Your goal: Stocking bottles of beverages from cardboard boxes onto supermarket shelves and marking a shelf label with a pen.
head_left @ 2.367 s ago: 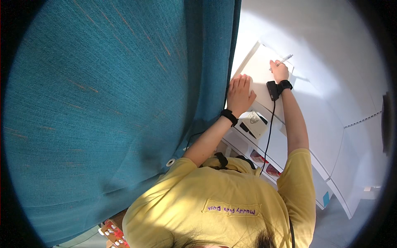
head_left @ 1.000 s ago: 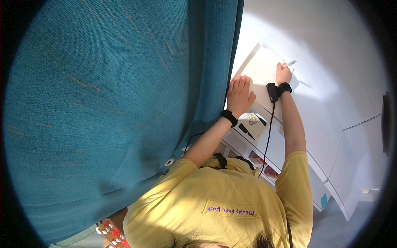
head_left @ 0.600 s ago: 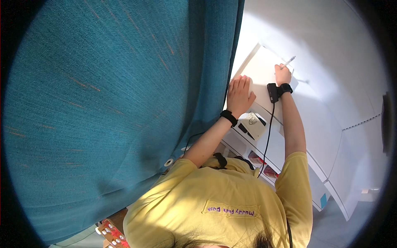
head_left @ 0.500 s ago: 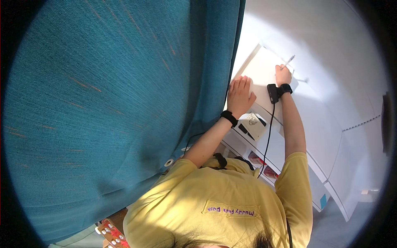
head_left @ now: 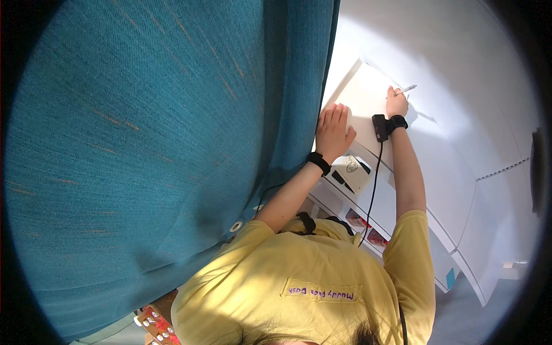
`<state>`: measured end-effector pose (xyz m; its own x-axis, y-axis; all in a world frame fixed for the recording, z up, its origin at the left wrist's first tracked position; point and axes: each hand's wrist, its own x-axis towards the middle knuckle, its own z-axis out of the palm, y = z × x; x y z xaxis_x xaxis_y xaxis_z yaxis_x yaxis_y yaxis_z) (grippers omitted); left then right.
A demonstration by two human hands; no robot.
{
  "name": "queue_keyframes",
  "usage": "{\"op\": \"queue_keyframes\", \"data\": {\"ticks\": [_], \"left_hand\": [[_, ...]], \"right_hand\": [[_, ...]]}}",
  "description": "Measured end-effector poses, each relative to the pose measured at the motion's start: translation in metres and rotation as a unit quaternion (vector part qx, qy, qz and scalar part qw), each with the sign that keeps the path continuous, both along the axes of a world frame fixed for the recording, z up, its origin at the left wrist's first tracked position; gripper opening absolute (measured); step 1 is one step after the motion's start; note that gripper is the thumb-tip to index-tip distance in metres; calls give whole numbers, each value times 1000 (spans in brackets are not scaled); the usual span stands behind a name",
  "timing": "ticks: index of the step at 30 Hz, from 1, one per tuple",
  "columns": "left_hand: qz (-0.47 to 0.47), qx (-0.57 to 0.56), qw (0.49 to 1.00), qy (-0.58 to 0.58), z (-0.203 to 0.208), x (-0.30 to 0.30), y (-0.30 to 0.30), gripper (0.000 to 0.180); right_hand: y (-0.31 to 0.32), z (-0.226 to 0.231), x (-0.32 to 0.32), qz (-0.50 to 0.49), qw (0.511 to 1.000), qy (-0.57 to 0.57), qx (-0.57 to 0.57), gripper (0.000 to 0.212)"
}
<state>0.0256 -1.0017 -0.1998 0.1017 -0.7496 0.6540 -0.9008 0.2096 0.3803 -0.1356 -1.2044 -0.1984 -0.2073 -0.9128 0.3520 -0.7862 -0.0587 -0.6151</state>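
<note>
Whole left side is a big teal curtain [head_left: 161, 132] with thin orange streaks, and it blocks whatever's behind it. Low down, a red-and-brown thing with white spots [head_left: 156, 326] pokes out between the curtain and the yellow shirt [head_left: 299, 259], but it's cut off at the bottom so no clue what it is. There's a little white ring [head_left: 236, 226] by the curtain's lower edge too.

Next over, the left hand [head_left: 332, 132] lies flat, palm down, fingers straight and close together, gripping nothing I can see. It's on the near left part of a white pad [head_left: 368, 83], right beside the curtain; could be a book or just paper, the glare makes it hard to say. Just below the hand sits a pale card with a dark line drawing [head_left: 352, 171], too small to make out. Further down, red packs [head_left: 378, 237] show partly, shirt and cable covering some of them.

Then a black box [head_left: 379, 127] at the right wrist, black cable [head_left: 372, 192] trailing down behind the shirt. The right hand [head_left: 397, 105] has a white pen [head_left: 407, 89] pinched in closed fingers, over the pad's right side. Can't tell if the tip touches.
</note>
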Motion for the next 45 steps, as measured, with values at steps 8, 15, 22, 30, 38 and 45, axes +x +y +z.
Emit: {"op": "queue_keyframes", "data": {"ticks": [8,15,22,30,38,45], "left_hand": [[-1,2,1000,-4,1,0,0,47],[5,2,1000,-4,-2,1,-1,47],[4,5,1000,-4,-2,-1,-2,47],[9,-13,1000,-9,-1,-1,-1,47],[9,8,1000,-9,-1,0,-1,47],[4,3,1000,-7,1,0,-1,47]], "right_hand": [[-8,-9,-3,-20,999,-10,-26,40],[0,1,2,-18,1000,-9,-1,38],[-3,-3,0,-41,999,9,-12,36],[7,6,1,28,999,-22,19,33],[5,4,-5,91,994,-13,56,32],[3,-5,-5,7,1000,-29,-10,36]]}}
